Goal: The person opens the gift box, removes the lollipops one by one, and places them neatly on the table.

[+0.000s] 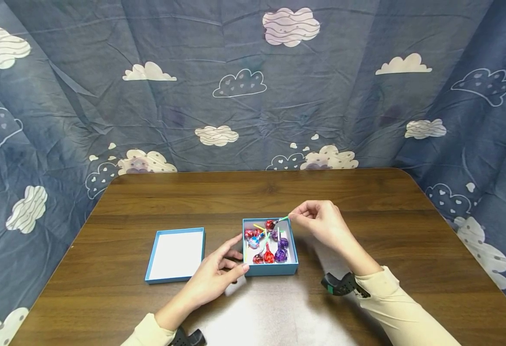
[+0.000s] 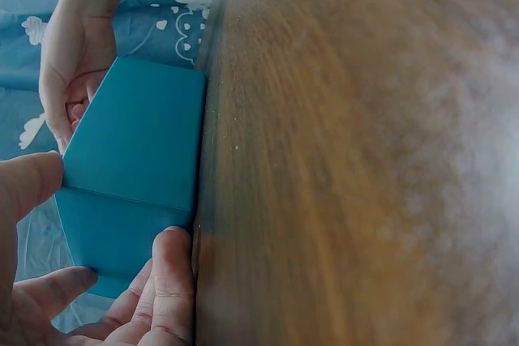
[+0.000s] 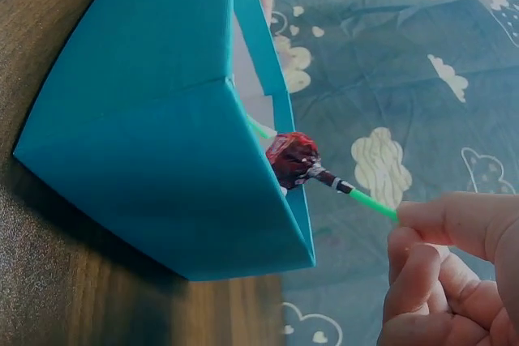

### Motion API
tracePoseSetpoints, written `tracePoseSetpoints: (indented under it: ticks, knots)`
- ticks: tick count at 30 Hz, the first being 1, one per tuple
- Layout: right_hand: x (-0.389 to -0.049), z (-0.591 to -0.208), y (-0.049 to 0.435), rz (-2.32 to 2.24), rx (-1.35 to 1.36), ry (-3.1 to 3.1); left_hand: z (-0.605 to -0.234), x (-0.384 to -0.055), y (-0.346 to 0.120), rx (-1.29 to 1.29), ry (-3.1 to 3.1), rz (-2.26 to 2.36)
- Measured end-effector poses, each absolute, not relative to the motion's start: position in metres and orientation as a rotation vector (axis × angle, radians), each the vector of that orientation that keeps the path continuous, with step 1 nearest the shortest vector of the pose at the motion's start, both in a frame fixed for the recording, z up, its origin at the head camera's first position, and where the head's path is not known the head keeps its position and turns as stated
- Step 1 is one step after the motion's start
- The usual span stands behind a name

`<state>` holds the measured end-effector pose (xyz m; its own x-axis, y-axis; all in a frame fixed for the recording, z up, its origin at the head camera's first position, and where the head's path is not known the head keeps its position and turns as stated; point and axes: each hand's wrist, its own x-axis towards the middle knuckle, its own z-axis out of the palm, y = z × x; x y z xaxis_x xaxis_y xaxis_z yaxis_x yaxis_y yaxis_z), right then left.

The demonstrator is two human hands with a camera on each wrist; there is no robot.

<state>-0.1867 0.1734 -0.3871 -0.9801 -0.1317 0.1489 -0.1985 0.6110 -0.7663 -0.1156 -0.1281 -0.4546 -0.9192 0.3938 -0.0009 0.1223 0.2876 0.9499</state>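
Observation:
A blue open box (image 1: 272, 270) with a white inside stands on the table and holds several wrapped lollipops, red, purple and blue. My right hand (image 1: 322, 222) pinches the green stick of a red-wrapped lollipop (image 3: 293, 160) between thumb and forefinger. That lollipop's head is at the box's far right corner, level with the rim. On the box's left side, my left hand (image 1: 216, 271) touches the wall with thumb and fingertips. In the left wrist view its fingers (image 2: 172, 269) lie spread along the blue outer walls, fairly straight.
The box's lid (image 1: 176, 255), white inside with a blue rim, lies on the wooden table (image 1: 183, 202) to the left of the box. A blue curtain (image 1: 235, 115) with cloud prints hangs behind the table and along both sides.

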Motion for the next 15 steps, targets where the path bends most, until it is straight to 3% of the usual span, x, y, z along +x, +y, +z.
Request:
tracePoseSetpoints:
  ticks: [15]
  knots:
    - [-0.191, -0.387, 0.190, 1.478, 0.231, -2.680, -0.454, -0.116, -0.129, 0.473, 2.309, 1.685]
